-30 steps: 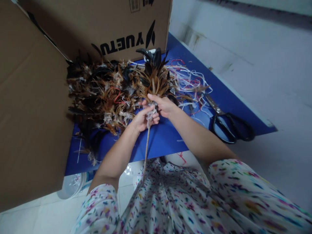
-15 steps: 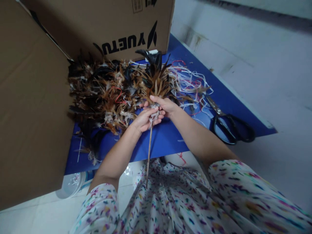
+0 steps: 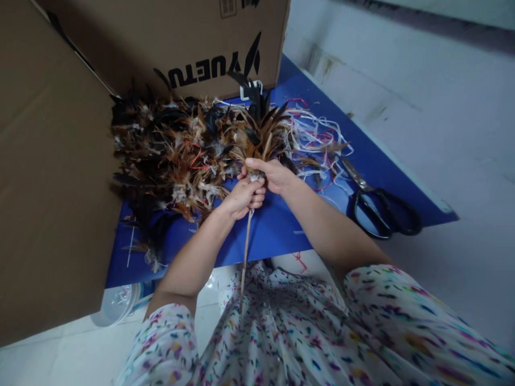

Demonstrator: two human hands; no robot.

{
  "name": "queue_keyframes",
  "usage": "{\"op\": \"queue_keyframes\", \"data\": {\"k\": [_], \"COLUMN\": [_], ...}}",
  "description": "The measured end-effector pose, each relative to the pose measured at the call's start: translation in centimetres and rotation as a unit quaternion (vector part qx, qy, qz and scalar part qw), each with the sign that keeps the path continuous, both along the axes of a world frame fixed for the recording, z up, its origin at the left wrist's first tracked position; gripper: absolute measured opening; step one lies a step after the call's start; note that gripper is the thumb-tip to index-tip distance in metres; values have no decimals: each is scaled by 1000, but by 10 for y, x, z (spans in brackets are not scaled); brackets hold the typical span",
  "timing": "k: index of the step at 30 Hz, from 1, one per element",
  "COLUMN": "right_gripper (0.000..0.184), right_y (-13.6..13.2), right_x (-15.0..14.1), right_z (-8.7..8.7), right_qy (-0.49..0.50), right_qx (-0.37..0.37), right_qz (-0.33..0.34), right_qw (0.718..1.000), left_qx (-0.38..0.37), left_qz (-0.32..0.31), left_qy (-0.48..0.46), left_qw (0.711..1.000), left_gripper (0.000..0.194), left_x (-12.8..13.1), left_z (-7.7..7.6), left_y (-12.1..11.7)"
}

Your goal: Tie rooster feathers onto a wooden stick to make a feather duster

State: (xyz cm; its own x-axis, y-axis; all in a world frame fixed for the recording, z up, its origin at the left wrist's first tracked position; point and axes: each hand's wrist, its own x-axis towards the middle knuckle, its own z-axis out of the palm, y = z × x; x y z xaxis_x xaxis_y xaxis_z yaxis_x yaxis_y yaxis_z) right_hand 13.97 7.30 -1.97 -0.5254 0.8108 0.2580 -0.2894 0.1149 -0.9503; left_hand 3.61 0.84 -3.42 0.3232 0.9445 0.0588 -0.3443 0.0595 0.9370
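Note:
A feather duster (image 3: 262, 134) of brown and black feathers on a thin wooden stick (image 3: 246, 246) is held between both hands, its feathers pointing away from me. My left hand (image 3: 244, 197) is closed round the stick just below the feathers, over the whitish feather bases. Above it, my right hand (image 3: 269, 172) grips the lower feathers, thumb laid across them. The two hands touch, so part of the binding is hidden. Beyond and to the left lies a heap of loose brown and black feather bunches (image 3: 169, 145).
Large black-handled scissors (image 3: 378, 206) lie on the blue table (image 3: 281, 230) at the right. White and red strings (image 3: 317, 134) are tangled behind them. Cardboard boxes (image 3: 217, 32) stand at the back and left (image 3: 52, 161). A clear plastic tub (image 3: 115, 305) sits on the floor.
My left hand has closed its fingers round the stick; before, they were looser, with whitish material showing between the hands. The feather head has shifted slightly and spread.

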Motion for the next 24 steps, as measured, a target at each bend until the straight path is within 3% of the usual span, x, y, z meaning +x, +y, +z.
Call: {"op": "queue_keyframes", "data": {"k": [3,9,19,24], "right_gripper": [31,31,31,30], "right_y": [-2,-3,3,6], "right_x": [-5,-3,-2,1], "right_z": [0,2,1,-1], "right_qy": [-6,-61,-2,-23], "right_qx": [-2,-7,-9,-14], "right_qz": [-54,-67,-21,-28], "right_qw": [999,996,1000,999], "left_qx": [6,7,-55,-43], "left_qz": [21,17,-83,-72], "left_qy": [19,-9,-101,-92], "left_qw": [1000,1000,990,992], "left_gripper": [30,20,20,22], "left_x": [4,4,-7,-6], "left_z": [-1,-3,2,1], "left_y": [-2,1,3,2]}}
